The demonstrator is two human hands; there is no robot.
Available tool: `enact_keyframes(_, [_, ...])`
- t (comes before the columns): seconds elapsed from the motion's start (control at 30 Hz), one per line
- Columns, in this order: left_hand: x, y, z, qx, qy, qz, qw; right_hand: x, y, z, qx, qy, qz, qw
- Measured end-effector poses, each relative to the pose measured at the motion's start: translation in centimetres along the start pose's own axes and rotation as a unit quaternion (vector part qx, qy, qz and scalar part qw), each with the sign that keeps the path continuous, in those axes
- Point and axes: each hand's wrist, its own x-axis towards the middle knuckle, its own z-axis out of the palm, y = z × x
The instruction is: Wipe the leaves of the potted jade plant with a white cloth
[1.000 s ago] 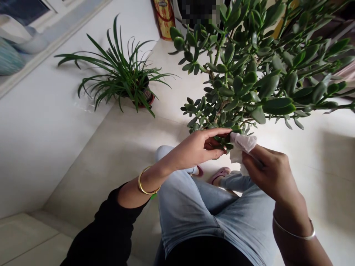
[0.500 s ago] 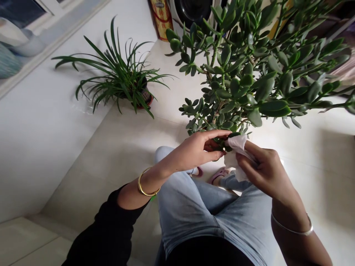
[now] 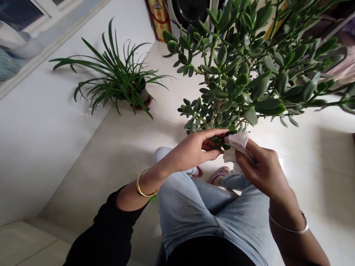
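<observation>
A large jade plant (image 3: 244,81) with thick oval leaves fills the upper right of the head view. At its lower edge, my left hand (image 3: 196,147) curls its fingers around a small leafy sprig, thumb below and fingers above. My right hand (image 3: 263,166) grips a crumpled white tissue (image 3: 237,142) and presses it near the leaves beside my left fingertips. Part of the tissue hangs down under the hand. Which leaf the tissue touches is partly hidden by the cloth-like folds.
A potted plant with long narrow leaves (image 3: 124,81) stands on the floor by the white wall (image 3: 69,147). Behind are a yellow and red container (image 3: 159,20) and a round dark-doored appliance (image 3: 190,13). My knees (image 3: 177,192) lie below my hands.
Both hands and the tissue sit very slightly further left in view, as does the whole scene. My right hand has shifted a little toward the left hand; both grips look unchanged.
</observation>
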Motion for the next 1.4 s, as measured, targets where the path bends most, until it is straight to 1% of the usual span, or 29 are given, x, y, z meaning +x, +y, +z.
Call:
enact_keyframes(0.13, [0.0, -0.1, -0.1, -0.018, 0.002, -0.01, 1.0, -0.2, 0.3, 0.2, -0.009, 0.023, -0.016, 1.0])
enact_keyframes(0.4, [0.1, -0.5, 0.0, -0.032, 0.013, 0.001, 0.999, -0.4, 0.9, 0.6, -0.062, 0.069, -0.049, 0.994])
enact_keyframes(0.5, [0.1, -0.5, 0.0, -0.029, 0.012, 0.001, 0.999, -0.5, 0.6, 0.9, -0.068, 0.061, -0.062, 0.994])
enact_keyframes(0.67, [0.1, -0.3, -0.1, -0.007, 0.005, -0.007, 1.0, -0.9, 0.3, 1.6, -0.085, 0.022, -0.073, 0.993])
enact_keyframes(0.73, [0.1, -0.4, -0.1, -0.006, 0.004, -0.004, 1.0, -0.9, 0.4, 1.6, -0.097, 0.028, -0.075, 0.992])
enact_keyframes(0.83, [0.1, -0.5, -0.1, -0.018, 0.009, 0.006, 1.0, -0.7, 0.7, 1.3, -0.108, 0.061, -0.078, 0.989])
enact_keyframes(0.93, [0.1, -0.6, -0.1, -0.033, 0.011, -0.004, 0.999, -0.5, 1.0, 1.2, -0.119, 0.089, -0.072, 0.986])
enact_keyframes(1.03, [0.1, -0.7, -0.1, -0.034, 0.014, -0.01, 0.999, -0.5, 1.0, 1.4, -0.126, 0.099, -0.063, 0.985])
enact_keyframes(1.13, [0.1, -0.6, -0.1, -0.028, 0.012, -0.004, 1.0, -0.8, 0.8, 1.9, -0.128, 0.097, -0.069, 0.985])
enact_keyframes(1.3, [0.1, -0.5, -0.1, -0.01, 0.014, -0.003, 1.0, -1.1, 0.7, 2.5, -0.098, 0.052, -0.097, 0.989])
enact_keyframes(1.4, [0.1, -0.5, -0.1, -0.009, 0.015, 0.005, 1.0, -1.1, 1.2, 2.6, -0.085, 0.069, -0.099, 0.989])
